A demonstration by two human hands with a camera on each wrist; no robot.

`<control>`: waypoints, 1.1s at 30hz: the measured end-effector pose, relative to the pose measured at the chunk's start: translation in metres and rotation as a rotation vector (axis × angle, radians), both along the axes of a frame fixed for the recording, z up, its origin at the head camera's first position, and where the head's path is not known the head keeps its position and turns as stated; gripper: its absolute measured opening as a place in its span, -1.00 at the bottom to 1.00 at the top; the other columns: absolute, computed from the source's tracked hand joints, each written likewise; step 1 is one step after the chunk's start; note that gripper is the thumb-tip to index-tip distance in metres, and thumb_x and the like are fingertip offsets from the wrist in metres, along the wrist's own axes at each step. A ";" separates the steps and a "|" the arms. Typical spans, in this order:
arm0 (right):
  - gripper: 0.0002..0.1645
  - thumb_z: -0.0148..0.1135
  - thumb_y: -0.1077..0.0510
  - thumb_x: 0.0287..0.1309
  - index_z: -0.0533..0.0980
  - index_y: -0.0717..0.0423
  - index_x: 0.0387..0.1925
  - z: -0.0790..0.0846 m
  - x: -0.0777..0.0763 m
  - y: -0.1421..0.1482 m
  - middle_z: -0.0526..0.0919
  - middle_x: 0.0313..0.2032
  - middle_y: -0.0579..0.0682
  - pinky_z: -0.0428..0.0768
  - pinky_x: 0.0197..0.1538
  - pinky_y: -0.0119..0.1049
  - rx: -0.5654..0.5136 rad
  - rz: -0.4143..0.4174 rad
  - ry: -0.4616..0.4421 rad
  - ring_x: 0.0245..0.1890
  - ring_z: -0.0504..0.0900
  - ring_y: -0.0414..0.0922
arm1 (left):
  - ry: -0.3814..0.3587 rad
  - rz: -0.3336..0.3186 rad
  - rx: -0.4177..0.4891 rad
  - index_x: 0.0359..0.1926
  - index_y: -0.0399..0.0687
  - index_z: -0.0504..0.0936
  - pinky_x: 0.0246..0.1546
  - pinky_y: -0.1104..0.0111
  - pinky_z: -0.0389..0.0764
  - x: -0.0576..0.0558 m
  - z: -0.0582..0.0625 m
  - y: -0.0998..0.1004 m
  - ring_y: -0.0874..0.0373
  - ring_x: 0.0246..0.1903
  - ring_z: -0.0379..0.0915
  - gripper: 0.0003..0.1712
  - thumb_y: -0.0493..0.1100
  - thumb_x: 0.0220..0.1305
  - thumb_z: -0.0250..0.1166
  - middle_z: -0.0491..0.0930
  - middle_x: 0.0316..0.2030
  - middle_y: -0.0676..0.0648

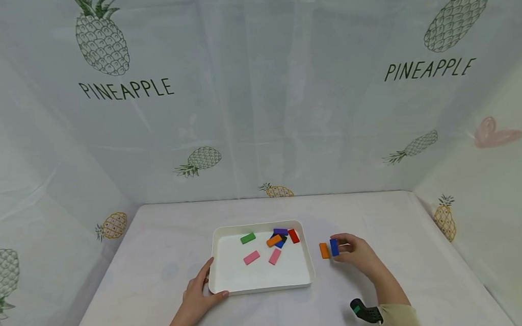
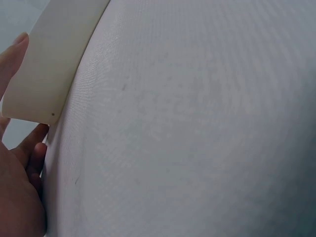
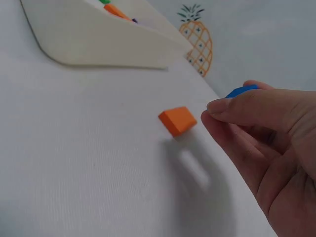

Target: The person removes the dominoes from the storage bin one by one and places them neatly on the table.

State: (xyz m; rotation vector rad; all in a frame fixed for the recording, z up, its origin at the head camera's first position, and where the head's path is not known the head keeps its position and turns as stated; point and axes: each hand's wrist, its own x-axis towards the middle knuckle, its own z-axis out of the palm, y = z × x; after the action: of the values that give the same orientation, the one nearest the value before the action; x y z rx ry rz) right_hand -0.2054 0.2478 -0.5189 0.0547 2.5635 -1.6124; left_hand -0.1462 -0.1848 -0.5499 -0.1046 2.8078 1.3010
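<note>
Between thumb and fingertips, my right hand [image 1: 358, 255] pinches a blue block [image 1: 334, 248] over the table, right of the tray. Just left of it stands an orange block [image 1: 324, 250]; the right wrist view shows this orange block [image 3: 178, 121] on the cloth, while the fingers largely cover the blue block [image 3: 241, 91]. My left hand [image 1: 197, 297] grips the near left corner of a white tray [image 1: 261, 284], thumb along the front wall and fingers on the left side. In the left wrist view, the tray [image 2: 54, 54] partly hides that hand [image 2: 19, 192].
Inside the tray lie a green block [image 1: 248, 238], two pink blocks [image 1: 252, 257], a red block [image 1: 293, 236], and a pile with an orange block [image 1: 274, 240] and a purple block [image 1: 280, 231]. White cloth covers the table [image 1: 170, 231]; a pineapple-print curtain [image 1: 256, 107] hangs behind.
</note>
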 end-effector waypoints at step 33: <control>-0.35 0.48 0.13 -0.29 0.50 0.04 -0.01 -0.031 -0.016 0.022 0.47 -0.39 0.03 0.43 -0.48 -0.38 0.070 0.048 0.014 -0.46 0.40 -0.11 | 0.019 -0.009 -0.004 0.33 0.30 0.09 -0.03 -0.11 0.17 0.001 0.004 0.001 0.05 0.02 0.23 0.11 0.23 -0.28 0.45 0.35 0.13 0.02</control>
State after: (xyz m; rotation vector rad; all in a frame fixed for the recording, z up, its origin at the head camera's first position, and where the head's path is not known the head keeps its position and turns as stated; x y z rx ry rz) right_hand -0.2219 0.2700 -0.5499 -0.0117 2.6100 -1.5122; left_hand -0.1450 -0.1840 -0.5457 -0.0796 2.8231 1.3013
